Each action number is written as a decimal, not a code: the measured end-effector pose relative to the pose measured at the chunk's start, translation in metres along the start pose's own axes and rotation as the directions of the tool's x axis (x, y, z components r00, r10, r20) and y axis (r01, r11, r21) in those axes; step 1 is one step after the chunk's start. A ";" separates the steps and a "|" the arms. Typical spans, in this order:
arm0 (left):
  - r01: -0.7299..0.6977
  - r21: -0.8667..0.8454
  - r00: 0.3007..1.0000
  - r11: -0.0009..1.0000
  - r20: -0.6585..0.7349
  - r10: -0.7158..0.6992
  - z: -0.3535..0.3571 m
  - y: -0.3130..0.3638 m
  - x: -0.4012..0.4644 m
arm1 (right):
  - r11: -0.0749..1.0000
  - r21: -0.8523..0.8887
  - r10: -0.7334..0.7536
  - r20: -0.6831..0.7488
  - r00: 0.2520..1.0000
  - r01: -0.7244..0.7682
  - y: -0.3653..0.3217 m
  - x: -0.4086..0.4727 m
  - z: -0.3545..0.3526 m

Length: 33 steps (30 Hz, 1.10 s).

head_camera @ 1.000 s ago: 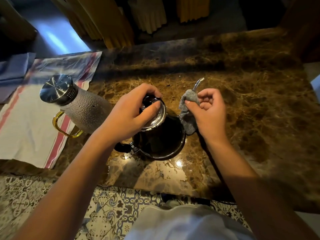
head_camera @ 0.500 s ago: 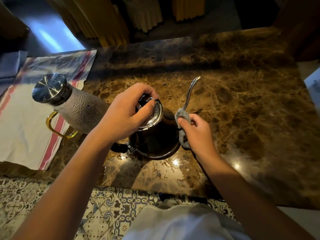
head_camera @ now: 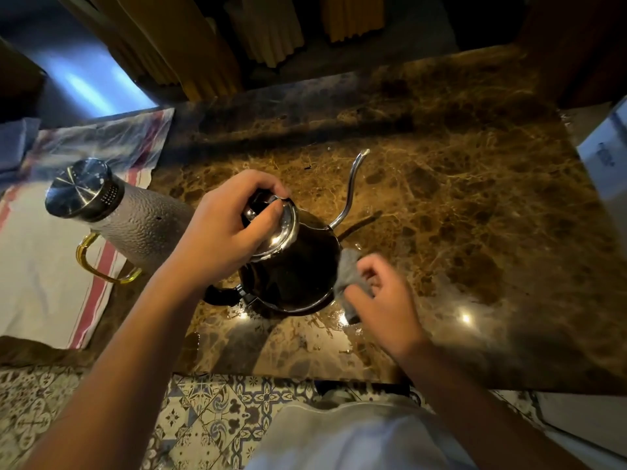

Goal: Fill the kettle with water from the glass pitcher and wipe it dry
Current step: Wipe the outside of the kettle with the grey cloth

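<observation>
A dark gooseneck kettle [head_camera: 291, 269] with a shiny lid stands on the brown marble counter [head_camera: 458, 232], its thin spout [head_camera: 351, 188] rising to the far right. My left hand [head_camera: 224, 232] grips the lid from above, fingers curled round it. My right hand [head_camera: 383, 296], blurred by motion, holds a small grey cloth [head_camera: 349, 276] against the kettle's lower right side. The glass pitcher [head_camera: 135, 222], textured, with a metal cap and a gold handle, stands to the kettle's left.
A white towel with red stripes [head_camera: 44, 266] lies under the pitcher on the left. A white box [head_camera: 607, 150] sits at the counter's right edge. Yellow chair backs [head_camera: 271, 28] stand beyond the far edge. Patterned floor tiles [head_camera: 203, 418] show below the near edge.
My right hand has slid the cloth from the top of the spout down to its base and on to the kettle's lower right side. My left hand stays on the lid.
</observation>
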State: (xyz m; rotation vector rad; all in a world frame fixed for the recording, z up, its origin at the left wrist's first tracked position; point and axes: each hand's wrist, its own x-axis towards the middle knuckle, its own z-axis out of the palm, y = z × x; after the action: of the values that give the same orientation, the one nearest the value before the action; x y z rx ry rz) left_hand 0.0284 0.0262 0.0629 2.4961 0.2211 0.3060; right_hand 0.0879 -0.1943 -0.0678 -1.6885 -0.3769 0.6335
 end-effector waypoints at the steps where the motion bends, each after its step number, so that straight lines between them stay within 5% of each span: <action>1: -0.003 0.001 1.000 1.000 0.001 0.003 0.000 0.001 0.000 | 0.998 0.063 0.026 -0.037 0.999 -0.024 -0.005 0.005 -0.007; 8: -0.006 0.000 1.000 1.000 -0.004 0.006 0.000 0.002 -0.001 | 0.957 0.278 -0.056 -0.089 0.994 0.079 -0.063 0.042 -0.023; 14: 0.004 0.014 1.000 1.000 -0.014 -0.004 0.000 0.002 0.000 | 0.812 0.583 -0.209 0.218 0.953 0.045 -0.084 0.028 -0.002; 18: 0.033 -0.023 0.999 0.999 -0.003 -0.033 0.000 0.002 -0.001 | 0.882 0.362 -0.369 0.134 0.920 0.301 -0.055 0.013 0.012; 22: 0.028 -0.021 1.000 0.999 0.008 -0.028 0.000 0.001 0.000 | 0.858 -0.135 -0.494 0.047 0.868 0.495 -0.014 0.005 0.011; 25: 0.023 -0.014 1.000 1.000 0.003 -0.023 0.000 0.000 0.000 | 0.821 -0.306 -0.488 0.060 0.871 0.482 0.003 0.002 0.010; 30: 0.031 -0.026 1.000 0.999 -0.003 -0.031 0.001 0.001 0.000 | 0.832 -0.514 -0.244 -0.002 0.970 0.208 0.020 0.008 -0.004; 33: 0.035 -0.031 0.999 0.999 -0.006 -0.035 0.000 0.001 0.000 | 0.775 -0.588 -0.262 0.032 0.964 0.230 0.016 0.014 -0.007</action>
State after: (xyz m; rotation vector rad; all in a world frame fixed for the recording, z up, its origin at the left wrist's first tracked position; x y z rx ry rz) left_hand 0.0290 0.0253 0.0637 2.4581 0.2608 0.3005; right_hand 0.1017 -0.1948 -0.0852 -2.1911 -0.8102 0.2797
